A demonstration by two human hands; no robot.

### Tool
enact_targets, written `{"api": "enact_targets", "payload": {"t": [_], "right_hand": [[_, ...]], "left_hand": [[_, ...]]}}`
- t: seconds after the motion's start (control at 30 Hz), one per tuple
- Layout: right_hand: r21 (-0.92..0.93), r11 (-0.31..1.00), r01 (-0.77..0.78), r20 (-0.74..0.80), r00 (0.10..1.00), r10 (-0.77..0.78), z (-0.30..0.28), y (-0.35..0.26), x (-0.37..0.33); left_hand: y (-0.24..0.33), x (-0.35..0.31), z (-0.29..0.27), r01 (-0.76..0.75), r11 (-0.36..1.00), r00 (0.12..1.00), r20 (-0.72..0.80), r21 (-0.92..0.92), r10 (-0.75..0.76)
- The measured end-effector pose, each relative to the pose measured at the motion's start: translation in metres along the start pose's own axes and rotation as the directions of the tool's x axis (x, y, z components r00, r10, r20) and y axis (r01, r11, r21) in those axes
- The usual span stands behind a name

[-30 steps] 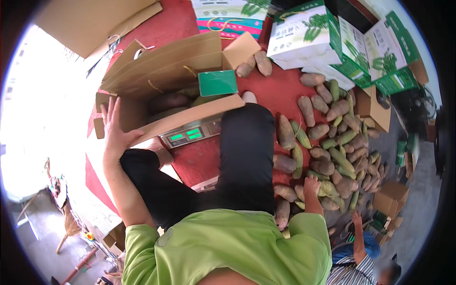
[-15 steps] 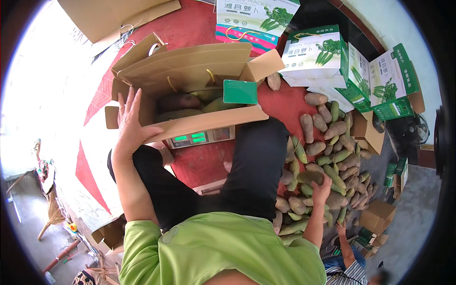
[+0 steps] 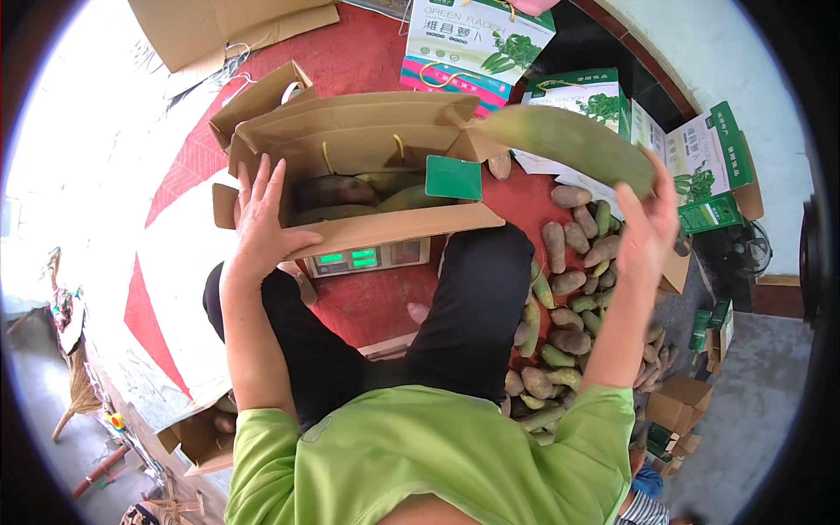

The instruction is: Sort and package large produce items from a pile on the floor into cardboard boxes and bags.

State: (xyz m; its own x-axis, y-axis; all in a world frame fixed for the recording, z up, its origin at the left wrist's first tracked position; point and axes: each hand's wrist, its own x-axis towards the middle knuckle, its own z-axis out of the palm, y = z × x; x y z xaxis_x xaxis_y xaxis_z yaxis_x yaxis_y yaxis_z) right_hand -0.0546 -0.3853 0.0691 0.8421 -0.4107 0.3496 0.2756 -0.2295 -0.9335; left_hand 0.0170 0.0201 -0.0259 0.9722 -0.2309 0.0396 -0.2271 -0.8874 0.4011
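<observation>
Green elongated radish [image 3: 569, 144] now raised at right of the open cardboard box [image 3: 394, 226], not yet inside, its end grasped by fingers of the right hand [image 3: 649, 223], down at the heap [image 3: 569, 341] half a second ago; left hand [image 3: 261, 219] fingers splayed, ungrasping, against the box.

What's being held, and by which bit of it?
A long green vegetable, by its right-hand end, in the right grip. The left grip, spread open, seems to rest against the cardboard box.

Right hand [image 3: 648, 219] up from the radish pile [image 3: 570, 341], long green radish [image 3: 569, 140] now raised in its grip
</observation>
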Motion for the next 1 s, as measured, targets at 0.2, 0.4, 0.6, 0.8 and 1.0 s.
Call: {"api": "enact_targets", "payload": {"t": [0.2,0.4,0.6,0.8,1.0], "right_hand": [[0.011,0.983,-0.182,0.342,0.925,0.168,0.109,0.039,0.023],[-0.436,0.9,0.017,0.36,0.92,0.157,0.143,0.1,0.033],[-0.294,0.954,-0.052,0.193,0.975,0.113,0.071,0.116,0.012],[-0.382,0.863,-0.33,-0.125,0.944,0.305,-0.048,0.204,-0.104],[-0.939,0.345,0.008,0.278,0.609,0.743,-0.089,0.303,-0.317]], "left_hand": [[0.002,-0.002,-0.005,0.001,1.0,1.0,0.015,0.007,-0.002],[-0.001,-0.003,-0.004,0.001,1.0,1.0,0.022,0.008,-0.002],[-0.003,-0.002,-0.002,-0.042,0.999,0.999,0.007,-0.016,0.042],[-0.011,0.002,0.009,-0.103,0.995,0.994,-0.023,0.013,0.104],[-0.023,-0.002,-0.003,-0.125,0.992,0.992,-0.032,-0.017,0.124]]}}
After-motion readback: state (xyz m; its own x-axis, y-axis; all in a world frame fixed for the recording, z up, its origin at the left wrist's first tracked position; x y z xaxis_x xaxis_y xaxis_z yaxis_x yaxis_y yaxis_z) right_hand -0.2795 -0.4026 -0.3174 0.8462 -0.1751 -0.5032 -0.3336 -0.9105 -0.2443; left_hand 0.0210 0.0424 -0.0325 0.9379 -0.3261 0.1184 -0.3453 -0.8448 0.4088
